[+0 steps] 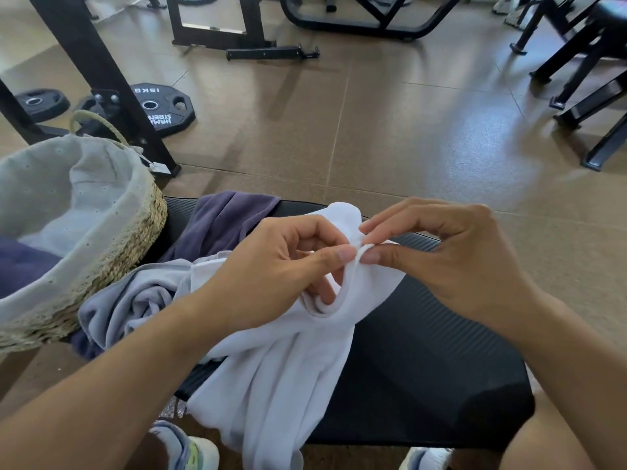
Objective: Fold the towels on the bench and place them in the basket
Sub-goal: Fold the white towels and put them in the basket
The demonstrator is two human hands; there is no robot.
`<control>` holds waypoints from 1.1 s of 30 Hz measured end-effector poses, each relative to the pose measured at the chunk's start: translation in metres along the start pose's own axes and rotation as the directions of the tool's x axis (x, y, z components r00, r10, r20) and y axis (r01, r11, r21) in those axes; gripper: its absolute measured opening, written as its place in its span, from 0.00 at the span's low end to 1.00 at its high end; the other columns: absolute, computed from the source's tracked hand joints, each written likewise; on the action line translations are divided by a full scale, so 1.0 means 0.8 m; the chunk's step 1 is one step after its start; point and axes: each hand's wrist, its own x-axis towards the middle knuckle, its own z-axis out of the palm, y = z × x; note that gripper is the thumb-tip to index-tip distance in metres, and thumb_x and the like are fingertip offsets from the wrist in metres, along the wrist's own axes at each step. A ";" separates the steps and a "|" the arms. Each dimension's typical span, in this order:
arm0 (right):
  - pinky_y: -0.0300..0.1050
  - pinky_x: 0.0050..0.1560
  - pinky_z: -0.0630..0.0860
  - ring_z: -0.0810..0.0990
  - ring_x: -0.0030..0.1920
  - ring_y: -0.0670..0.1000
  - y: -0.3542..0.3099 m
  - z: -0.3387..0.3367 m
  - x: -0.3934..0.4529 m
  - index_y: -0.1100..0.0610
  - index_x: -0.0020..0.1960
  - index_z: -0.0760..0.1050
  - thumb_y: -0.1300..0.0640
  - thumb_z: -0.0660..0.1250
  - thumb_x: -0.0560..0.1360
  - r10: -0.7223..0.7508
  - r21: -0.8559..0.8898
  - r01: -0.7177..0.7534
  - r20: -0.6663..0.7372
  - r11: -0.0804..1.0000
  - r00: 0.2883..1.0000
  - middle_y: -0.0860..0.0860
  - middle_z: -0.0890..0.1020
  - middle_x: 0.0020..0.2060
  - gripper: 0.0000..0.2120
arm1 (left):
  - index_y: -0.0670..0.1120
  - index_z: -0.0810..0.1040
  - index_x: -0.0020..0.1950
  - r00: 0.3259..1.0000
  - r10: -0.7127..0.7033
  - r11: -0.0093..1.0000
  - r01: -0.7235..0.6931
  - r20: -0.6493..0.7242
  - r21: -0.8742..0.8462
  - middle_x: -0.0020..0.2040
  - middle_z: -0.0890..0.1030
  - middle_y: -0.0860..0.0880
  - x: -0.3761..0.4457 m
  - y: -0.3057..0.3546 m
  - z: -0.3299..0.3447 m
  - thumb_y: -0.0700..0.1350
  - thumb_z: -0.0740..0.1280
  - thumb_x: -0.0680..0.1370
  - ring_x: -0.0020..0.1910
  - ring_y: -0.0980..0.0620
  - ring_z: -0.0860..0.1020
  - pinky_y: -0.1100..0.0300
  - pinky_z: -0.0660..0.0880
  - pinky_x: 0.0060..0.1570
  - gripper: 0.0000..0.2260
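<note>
White terry cloth hangs between our two hands: we hold the white towel (278,378) up over the near part of the black padded surface (424,361), and its lower end droops off the near edge toward our shoes. Our left hand (271,266) has its fingers curled into the cloth, thumb pressed along a rolled hem. Our right hand (451,256) pinches that same hem between thumb and forefinger, just beside the left thumb.

We judge this to be the start of a fold: we are hunting for a corner. The next move calls for sliding the hands apart along the hem until the edge is taut, so the towel can be doubled over.

Counting towels against the surface: one white in hand; one pale grey towel (135,303) crumpled on its left part; one purple towel (224,222) on its far left part. A darker cloth peeks from under the grey one, and we cannot tell if it is separate.

One woven basket (135,239) sits at the surface's left end, lined in pale fabric, with one dark blue towel (23,266) already inside.
</note>
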 end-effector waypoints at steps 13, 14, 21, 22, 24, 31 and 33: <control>0.46 0.59 0.78 0.84 0.55 0.47 0.000 -0.002 -0.002 0.48 0.44 0.83 0.50 0.77 0.70 0.043 -0.040 -0.037 0.178 0.999 0.983 0.40 0.87 0.48 0.05 | 0.42 0.80 0.46 0.997 -0.052 0.998 0.054 0.062 -0.036 0.31 0.81 0.49 0.001 -0.008 0.008 0.47 0.67 0.77 0.27 0.52 0.79 0.60 0.76 0.32 0.09; 0.45 0.60 0.78 0.84 0.55 0.46 0.000 -0.002 -0.003 0.48 0.44 0.82 0.50 0.77 0.70 0.055 -0.036 -0.049 0.184 0.998 0.981 0.39 0.87 0.48 0.05 | 0.42 0.80 0.46 0.998 -0.044 0.998 0.046 0.053 -0.030 0.31 0.81 0.49 0.000 -0.009 0.008 0.47 0.67 0.77 0.27 0.52 0.79 0.60 0.76 0.32 0.09; 0.46 0.60 0.79 0.84 0.55 0.45 0.000 -0.001 -0.002 0.48 0.44 0.79 0.53 0.75 0.74 0.082 -0.001 -0.083 0.170 0.997 0.982 0.37 0.86 0.48 0.04 | 0.45 0.79 0.44 0.999 0.009 1.000 -0.010 -0.044 -0.010 0.31 0.82 0.48 0.001 -0.014 0.007 0.45 0.66 0.77 0.27 0.52 0.78 0.59 0.75 0.31 0.05; 0.47 0.60 0.79 0.84 0.55 0.45 0.001 -0.001 -0.002 0.48 0.45 0.79 0.53 0.75 0.74 0.084 -0.007 -0.084 0.172 0.996 0.982 0.37 0.86 0.48 0.04 | 0.46 0.80 0.43 0.999 0.016 1.000 -0.016 -0.040 -0.001 0.31 0.82 0.48 0.001 -0.014 0.007 0.45 0.67 0.77 0.27 0.52 0.78 0.59 0.76 0.31 0.05; 0.47 0.61 0.79 0.84 0.55 0.45 0.001 -0.001 -0.003 0.48 0.45 0.79 0.53 0.74 0.74 0.086 -0.013 -0.085 0.175 0.996 0.981 0.37 0.86 0.48 0.04 | 0.46 0.80 0.44 0.999 0.032 0.999 -0.032 -0.039 0.021 0.32 0.82 0.49 0.001 -0.013 0.009 0.45 0.67 0.77 0.28 0.53 0.79 0.59 0.76 0.32 0.05; 0.50 0.67 0.74 0.79 0.64 0.41 0.004 -0.007 -0.003 0.44 0.57 0.77 0.49 0.71 0.77 0.179 -0.067 -0.167 0.282 0.984 0.942 0.39 0.83 0.57 0.10 | 0.44 0.79 0.47 0.996 0.083 0.988 -0.079 -0.027 0.132 0.34 0.83 0.53 -0.002 -0.010 0.011 0.43 0.68 0.81 0.33 0.58 0.79 0.64 0.75 0.42 0.05; 0.45 0.65 0.73 0.79 0.63 0.39 0.006 -0.009 -0.003 0.42 0.58 0.77 0.48 0.69 0.78 0.194 -0.138 -0.157 0.318 0.978 0.928 0.37 0.83 0.56 0.09 | 0.48 0.80 0.47 0.996 0.082 0.982 -0.076 -0.026 0.172 0.36 0.84 0.53 -0.003 -0.009 0.012 0.50 0.70 0.78 0.35 0.57 0.80 0.61 0.75 0.44 0.06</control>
